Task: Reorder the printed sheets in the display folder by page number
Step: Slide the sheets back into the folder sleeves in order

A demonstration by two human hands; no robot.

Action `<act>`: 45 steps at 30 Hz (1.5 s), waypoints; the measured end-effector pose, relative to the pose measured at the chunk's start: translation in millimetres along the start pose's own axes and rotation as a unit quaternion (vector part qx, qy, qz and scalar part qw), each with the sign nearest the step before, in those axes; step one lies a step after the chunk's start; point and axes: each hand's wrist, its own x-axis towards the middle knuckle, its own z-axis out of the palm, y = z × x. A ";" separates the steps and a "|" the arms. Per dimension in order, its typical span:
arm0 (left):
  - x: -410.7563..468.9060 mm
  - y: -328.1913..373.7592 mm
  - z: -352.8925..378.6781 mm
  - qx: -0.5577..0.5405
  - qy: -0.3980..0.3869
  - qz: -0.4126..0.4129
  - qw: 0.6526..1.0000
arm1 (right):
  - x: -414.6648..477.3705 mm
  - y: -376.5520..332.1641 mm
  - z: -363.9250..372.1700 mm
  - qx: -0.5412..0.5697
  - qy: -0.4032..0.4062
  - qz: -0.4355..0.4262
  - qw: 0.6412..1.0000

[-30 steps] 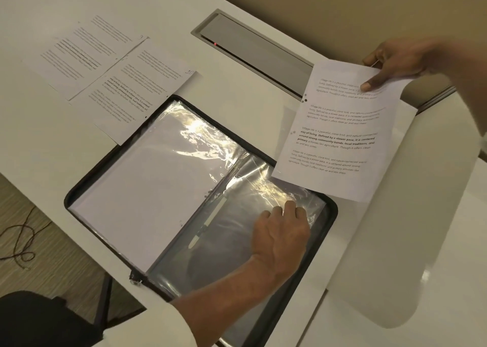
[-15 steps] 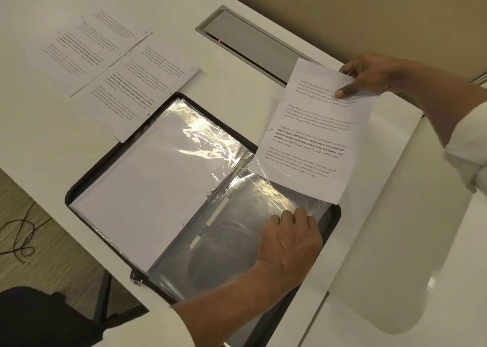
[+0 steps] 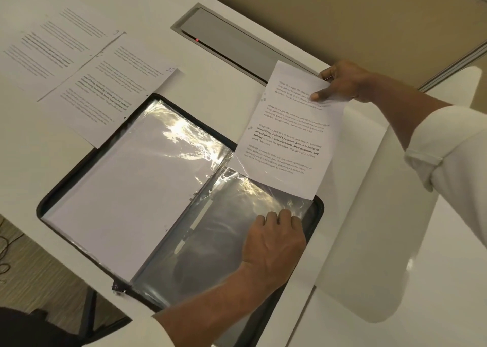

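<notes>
My right grip (image 3: 340, 83) pinches a printed sheet (image 3: 287, 135); left grip (image 3: 274, 241) sits on the folder (image 3: 320, 209)'s shiny empty sleeve (image 3: 224, 228), can't tell if pinching.

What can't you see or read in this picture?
Head view only:
- Held sheet: page number unreadable; right hand covers a top corner.
- Left hand: fingertips tucked under knuckles, so pinching the sleeve is unclear.
- Loose sheets: print too small, blurred.
- Folder: near corner behind the left forearm.
</notes>
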 end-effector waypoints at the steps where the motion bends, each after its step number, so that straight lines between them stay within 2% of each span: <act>1: -1.0 -0.7 -0.6 -0.001 0.005 0.001 1.000 | 0.2 2.2 1.1 0.013 0.000 0.003 1.000; 7: -2.4 -4.6 -4.4 -0.004 0.053 -0.001 0.999 | -0.4 6.7 0.1 0.128 -0.015 0.024 0.991; 12: -3.1 -6.5 -2.2 -0.008 0.074 -0.001 0.997 | -9.9 6.4 -1.8 0.201 -0.085 0.063 0.974; 16: 0.3 -4.3 -3.9 0.007 0.107 0.001 0.994 | -15.6 7.3 1.6 0.172 -0.088 0.073 0.978; 20: 3.2 -12.5 1.7 -0.012 0.128 -0.004 0.992 | -18.5 11.8 11.7 0.096 -0.089 0.073 0.989; 27: 1.7 -72.6 20.6 -0.009 -0.002 -0.053 0.999 | -21.1 17.4 34.3 0.034 -0.101 0.067 0.992; 30: -3.7 -98.4 27.0 -0.012 -0.031 -0.050 0.998 | -20.9 19.1 42.1 0.002 -0.075 0.075 0.994; 34: -8.7 -112.0 27.4 0.009 -0.010 -0.012 1.000 | -24.9 24.6 51.5 -0.020 -0.008 0.109 0.994; 36: -5.2 -115.9 26.3 0.018 0.003 0.011 1.000 | -31.3 31.1 54.4 0.010 0.038 0.142 0.989; 39: 9.5 -126.0 18.1 0.013 0.016 0.034 0.999 | -43.9 47.0 62.8 0.156 0.133 0.196 0.959; 42: 41.6 -137.7 -2.8 -0.033 -0.021 0.004 0.999 | -57.7 60.6 81.6 0.309 0.247 0.252 0.883; 45: 88.7 -153.0 -23.6 -0.127 -0.036 -0.067 0.989 | -74.8 59.5 107.1 0.410 0.320 0.262 0.813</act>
